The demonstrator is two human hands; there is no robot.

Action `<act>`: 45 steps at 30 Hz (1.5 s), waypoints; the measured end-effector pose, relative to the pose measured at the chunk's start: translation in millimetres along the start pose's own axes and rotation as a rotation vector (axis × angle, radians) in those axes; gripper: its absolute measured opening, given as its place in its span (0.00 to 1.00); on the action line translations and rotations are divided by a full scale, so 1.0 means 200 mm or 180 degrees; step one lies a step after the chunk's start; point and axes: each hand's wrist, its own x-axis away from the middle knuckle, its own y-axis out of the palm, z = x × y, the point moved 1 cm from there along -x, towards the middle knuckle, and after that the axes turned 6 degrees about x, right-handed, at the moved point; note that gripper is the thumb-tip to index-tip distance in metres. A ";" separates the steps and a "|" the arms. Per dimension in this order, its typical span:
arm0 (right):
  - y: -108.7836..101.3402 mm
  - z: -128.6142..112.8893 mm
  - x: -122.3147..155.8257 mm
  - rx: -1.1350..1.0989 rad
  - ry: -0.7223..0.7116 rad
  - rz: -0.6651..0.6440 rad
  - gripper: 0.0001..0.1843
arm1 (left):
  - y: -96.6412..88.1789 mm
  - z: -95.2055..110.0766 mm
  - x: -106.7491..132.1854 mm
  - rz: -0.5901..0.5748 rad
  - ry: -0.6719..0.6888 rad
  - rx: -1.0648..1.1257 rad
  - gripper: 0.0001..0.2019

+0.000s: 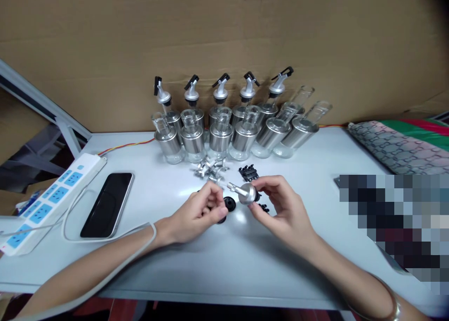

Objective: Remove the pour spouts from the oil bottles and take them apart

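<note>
Between the thumb and fingers of my right hand (286,209) is a silver pourer spout (247,193) with a black base, its thin tube pointing up and left. My left hand (199,211) is closed just left of the spout, thumb against curled fingers; whatever it may hold is hidden. Black round stoppers (229,203) lie on the table beside my left fingertips, partly covered. Behind my hands sits a heap of silver spout pieces (210,167). Small black levers (248,172) lie to its right, and more black pieces (264,209) show under my right hand.
Glass bottles with metal sleeves (220,136) stand in rows at the back; several rear ones carry pourers with black levers (220,85). On the left are a phone (107,204), a white power strip (52,202) and a cable (105,240) crossing my left forearm. A patterned cushion (403,146) lies right.
</note>
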 end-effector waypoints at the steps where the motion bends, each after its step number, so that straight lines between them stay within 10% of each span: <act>1: -0.01 0.00 -0.01 -0.0009 0.0007 0.0036 0.12 | 0.00 -0.01 0.00 0.0039 0.0110 0.0260 0.14; 7: -0.03 -0.02 -0.02 -0.0017 0.0004 0.0102 0.12 | -0.07 0.05 -0.03 0.0357 0.0548 -0.0617 0.06; 16: -0.03 0.00 -0.01 0.0166 -0.0037 0.0068 0.12 | -0.09 0.22 0.00 -0.1049 0.0024 -0.4407 0.05; 29: -0.02 0.00 -0.02 0.0237 -0.0017 -0.0031 0.11 | -0.12 0.23 0.05 -0.1046 -0.0576 -0.4318 0.11; 45: -0.02 0.01 -0.02 0.0321 -0.0005 -0.0099 0.11 | -0.10 0.17 0.05 -0.0902 0.0409 -0.4553 0.08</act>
